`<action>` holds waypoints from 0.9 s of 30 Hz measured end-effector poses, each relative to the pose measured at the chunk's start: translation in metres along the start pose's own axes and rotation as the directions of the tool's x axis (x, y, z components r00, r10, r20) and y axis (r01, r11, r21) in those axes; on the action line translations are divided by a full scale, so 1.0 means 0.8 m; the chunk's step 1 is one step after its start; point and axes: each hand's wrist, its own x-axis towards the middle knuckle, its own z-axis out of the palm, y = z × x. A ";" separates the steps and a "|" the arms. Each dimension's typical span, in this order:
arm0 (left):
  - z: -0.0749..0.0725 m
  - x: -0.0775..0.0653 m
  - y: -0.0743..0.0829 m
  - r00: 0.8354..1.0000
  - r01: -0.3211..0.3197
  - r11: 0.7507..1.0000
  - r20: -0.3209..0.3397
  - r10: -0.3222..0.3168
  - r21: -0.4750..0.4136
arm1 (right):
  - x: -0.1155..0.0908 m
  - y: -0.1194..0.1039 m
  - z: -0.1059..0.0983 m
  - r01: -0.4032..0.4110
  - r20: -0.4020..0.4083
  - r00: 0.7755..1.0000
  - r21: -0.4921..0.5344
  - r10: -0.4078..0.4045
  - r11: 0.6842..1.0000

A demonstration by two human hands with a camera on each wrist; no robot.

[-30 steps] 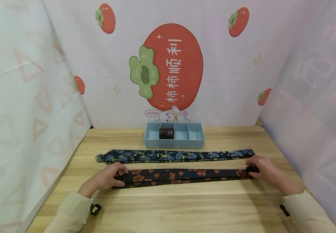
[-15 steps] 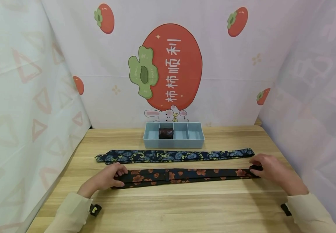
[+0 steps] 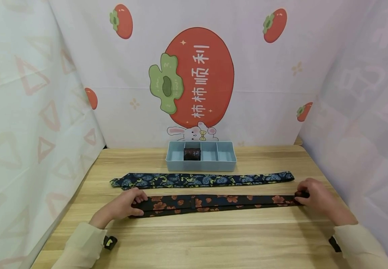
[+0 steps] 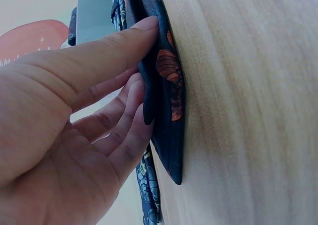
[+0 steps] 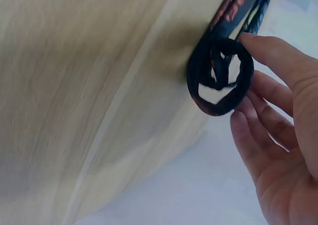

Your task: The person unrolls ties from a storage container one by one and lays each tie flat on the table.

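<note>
Wood-grain table (image 3: 194,246); floral tie (image 3: 220,202) lies lower centre of frame. Left hand (image 3: 126,203) holds its left end; right hand (image 3: 314,196) pinches the loose coil (image 5: 221,76) at frame right. Likely best: snug turns, edges aligned.

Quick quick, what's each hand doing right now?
Left hand: holding the flowered tie by its wide end.
Right hand: holding that tie's rolled-up end.

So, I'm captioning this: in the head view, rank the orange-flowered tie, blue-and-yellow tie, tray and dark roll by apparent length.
1. Orange-flowered tie and blue-and-yellow tie: too alike to rank; the first lies nearer the camera.
2. Tray.
3. Dark roll.
</note>
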 end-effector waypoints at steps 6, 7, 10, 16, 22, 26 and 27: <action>-0.002 -0.002 0.004 1.000 -0.002 1.000 0.005 0.002 0.001 | -0.005 0.028 -0.020 -0.154 0.061 0.987 0.080 0.149 0.985; -0.002 -0.002 0.004 1.000 -0.002 1.000 0.005 0.002 0.003 | -0.006 0.032 -0.024 -0.179 0.081 0.982 0.093 0.172 0.979; -0.002 -0.003 0.003 1.000 -0.001 1.000 0.008 0.001 0.007 | -0.011 0.048 -0.033 -0.257 0.133 0.961 0.098 0.243 0.961; -0.002 -0.003 -0.001 1.000 0.001 1.000 0.012 -0.001 0.002 | -0.024 0.078 -0.035 -0.339 0.196 0.931 0.141 0.309 0.930; -0.004 -0.006 -0.007 1.000 0.005 1.000 0.006 -0.005 0.005 | -0.021 0.073 -0.034 -0.367 0.212 0.917 0.117 0.338 0.923; -0.007 -0.009 -0.012 1.000 0.014 1.000 -0.004 -0.014 0.013 | -0.011 0.063 -0.036 -0.374 0.205 0.915 0.108 0.348 0.921; -0.007 -0.010 -0.013 1.000 0.015 1.000 -0.005 -0.015 0.016 | -0.008 0.062 -0.037 -0.376 0.208 0.914 0.113 0.348 0.920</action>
